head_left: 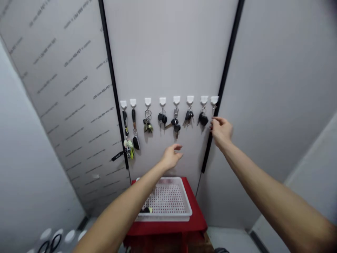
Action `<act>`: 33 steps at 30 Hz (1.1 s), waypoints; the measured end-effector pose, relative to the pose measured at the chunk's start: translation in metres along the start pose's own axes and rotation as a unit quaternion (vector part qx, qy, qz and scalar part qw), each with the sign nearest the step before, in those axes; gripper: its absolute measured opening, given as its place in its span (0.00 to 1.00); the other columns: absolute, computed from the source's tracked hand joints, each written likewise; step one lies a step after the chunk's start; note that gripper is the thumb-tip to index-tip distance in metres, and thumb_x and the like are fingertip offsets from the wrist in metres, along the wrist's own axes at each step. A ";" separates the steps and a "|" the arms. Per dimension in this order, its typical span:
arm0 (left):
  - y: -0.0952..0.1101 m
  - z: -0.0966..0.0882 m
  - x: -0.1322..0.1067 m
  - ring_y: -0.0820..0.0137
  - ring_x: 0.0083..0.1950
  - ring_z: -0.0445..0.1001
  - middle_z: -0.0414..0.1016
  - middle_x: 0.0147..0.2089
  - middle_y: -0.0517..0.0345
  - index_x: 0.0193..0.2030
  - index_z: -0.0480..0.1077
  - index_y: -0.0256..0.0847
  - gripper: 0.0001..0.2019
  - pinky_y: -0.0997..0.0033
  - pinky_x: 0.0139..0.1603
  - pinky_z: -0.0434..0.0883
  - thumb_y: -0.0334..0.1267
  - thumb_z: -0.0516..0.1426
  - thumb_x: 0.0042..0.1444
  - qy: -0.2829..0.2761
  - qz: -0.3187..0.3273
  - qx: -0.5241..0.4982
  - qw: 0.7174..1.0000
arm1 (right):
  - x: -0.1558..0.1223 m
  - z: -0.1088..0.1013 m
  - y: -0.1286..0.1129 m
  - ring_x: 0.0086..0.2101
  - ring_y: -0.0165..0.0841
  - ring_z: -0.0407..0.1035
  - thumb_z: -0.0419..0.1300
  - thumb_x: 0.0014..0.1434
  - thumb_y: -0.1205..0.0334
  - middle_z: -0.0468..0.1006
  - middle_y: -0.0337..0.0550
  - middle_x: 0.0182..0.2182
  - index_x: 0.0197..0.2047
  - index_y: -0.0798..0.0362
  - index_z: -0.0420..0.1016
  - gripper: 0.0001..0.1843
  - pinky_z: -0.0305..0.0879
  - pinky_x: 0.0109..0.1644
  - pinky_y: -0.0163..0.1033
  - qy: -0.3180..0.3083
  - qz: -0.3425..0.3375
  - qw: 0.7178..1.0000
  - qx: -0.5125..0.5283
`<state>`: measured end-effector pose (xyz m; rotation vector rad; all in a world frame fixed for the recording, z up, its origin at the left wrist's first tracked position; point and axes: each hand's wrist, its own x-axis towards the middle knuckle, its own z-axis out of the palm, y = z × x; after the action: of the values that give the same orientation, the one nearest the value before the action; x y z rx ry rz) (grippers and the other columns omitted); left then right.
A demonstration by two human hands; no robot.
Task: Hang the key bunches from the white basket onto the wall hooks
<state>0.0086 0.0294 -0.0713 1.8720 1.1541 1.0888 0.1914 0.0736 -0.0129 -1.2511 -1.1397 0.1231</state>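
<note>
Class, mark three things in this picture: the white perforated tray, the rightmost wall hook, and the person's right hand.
white perforated tray (187,206): head view, on its right rim.
rightmost wall hook (214,100): head view, on its white plate.
right hand (221,131): head view, on the middle of the hand.

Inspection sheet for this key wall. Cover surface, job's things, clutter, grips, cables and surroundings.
surface: red stand bearing a white perforated tray.
job's things: eight white wall hooks in a row; key bunches hang from seven. What the rightmost hook carries cannot be told.
clutter: one black-and-yellow item in the tray's near left corner, partly hidden by the left arm.
grips: left hand open in the air below the keys, touching nothing. Right hand has its fingers drawn together just under the rightmost hook; whether it holds anything is unclear.
cables: thin dark line runs down behind the stand, possibly a cable.
surroundings: grey wall panels with black strips between them.
</note>
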 end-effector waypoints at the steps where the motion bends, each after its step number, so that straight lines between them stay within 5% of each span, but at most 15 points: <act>1: -0.022 -0.006 -0.008 0.77 0.29 0.65 0.66 0.40 0.51 0.41 0.61 0.33 0.17 0.75 0.33 0.64 0.28 0.50 0.40 -0.001 -0.028 -0.001 1.000 | -0.016 0.001 0.006 0.22 0.23 0.62 0.43 0.46 0.60 0.69 0.43 0.28 0.38 0.57 0.63 0.17 0.58 0.24 0.29 0.013 0.010 1.000 0.011; 3: -0.064 -0.017 -0.024 0.75 0.32 0.65 0.67 0.39 0.50 0.40 0.62 0.31 0.15 0.75 0.35 0.63 0.27 0.49 0.41 0.016 -0.079 0.006 0.997 | -0.057 0.008 0.020 0.22 0.23 0.61 0.45 0.45 0.62 0.68 0.43 0.27 0.36 0.58 0.63 0.16 0.58 0.24 0.29 -0.012 0.035 0.999 0.021; 6: -0.112 -0.029 -0.048 0.74 0.37 0.65 0.67 0.38 0.50 0.39 0.63 0.31 0.15 0.76 0.39 0.62 0.26 0.47 0.42 0.045 -0.133 0.065 0.988 | -0.130 0.028 0.037 0.22 0.25 0.61 0.46 0.44 0.64 0.69 0.42 0.23 0.33 0.59 0.65 0.14 0.58 0.26 0.31 -0.216 0.055 0.975 -0.012; 9: -0.134 -0.031 -0.066 0.72 0.40 0.64 0.66 0.39 0.52 0.39 0.63 0.34 0.15 0.74 0.43 0.59 0.26 0.47 0.42 0.015 -0.143 0.207 0.968 | -0.192 0.054 0.049 0.25 0.28 0.63 0.45 0.44 0.65 0.71 0.44 0.25 0.31 0.59 0.68 0.13 0.59 0.32 0.33 -0.401 0.018 0.914 -0.061; 12: -0.138 -0.026 -0.078 0.70 0.44 0.61 0.61 0.44 0.52 0.39 0.63 0.37 0.15 0.73 0.45 0.58 0.27 0.46 0.42 -0.030 -0.102 0.331 0.938 | -0.228 0.077 0.056 0.32 0.29 0.64 0.45 0.44 0.69 0.72 0.45 0.31 0.32 0.57 0.69 0.14 0.56 0.38 0.33 -0.483 -0.038 0.869 -0.099; 16: -0.143 -0.020 -0.089 0.69 0.44 0.60 0.54 0.49 0.52 0.41 0.60 0.39 0.16 0.71 0.43 0.59 0.27 0.43 0.45 -0.030 -0.077 0.380 0.921 | -0.241 0.094 0.066 0.32 0.29 0.64 0.44 0.44 0.70 0.72 0.45 0.31 0.36 0.57 0.67 0.16 0.56 0.37 0.32 -0.513 -0.047 0.841 -0.164; 24: -0.151 -0.019 -0.092 0.68 0.45 0.58 0.61 0.43 0.50 0.42 0.59 0.36 0.17 0.70 0.45 0.57 0.25 0.41 0.45 -0.034 -0.095 0.409 0.907 | -0.237 0.110 0.065 0.37 0.30 0.63 0.44 0.46 0.68 0.70 0.44 0.37 0.42 0.53 0.63 0.18 0.54 0.38 0.32 -0.517 -0.054 0.818 -0.248; 30: -0.147 -0.019 -0.089 0.65 0.42 0.62 0.63 0.40 0.47 0.38 0.62 0.35 0.14 0.67 0.41 0.59 0.28 0.44 0.43 -0.071 -0.148 0.395 0.904 | -0.238 0.109 0.054 0.33 0.31 0.64 0.47 0.44 0.66 0.72 0.44 0.31 0.32 0.53 0.69 0.13 0.53 0.33 0.32 -0.550 -0.069 0.777 -0.298; 33: -0.147 -0.020 -0.091 0.65 0.43 0.60 0.63 0.40 0.49 0.35 0.64 0.36 0.12 0.68 0.41 0.59 0.30 0.47 0.40 -0.061 -0.122 0.384 0.913 | -0.234 0.104 0.055 0.28 0.29 0.64 0.46 0.44 0.66 0.72 0.42 0.26 0.28 0.54 0.70 0.12 0.53 0.30 0.31 -0.574 -0.085 0.767 -0.273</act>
<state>-0.0854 0.0045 -0.2158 2.2243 1.8573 0.3721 0.0287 0.0178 -0.2109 -1.5962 -2.4885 0.4966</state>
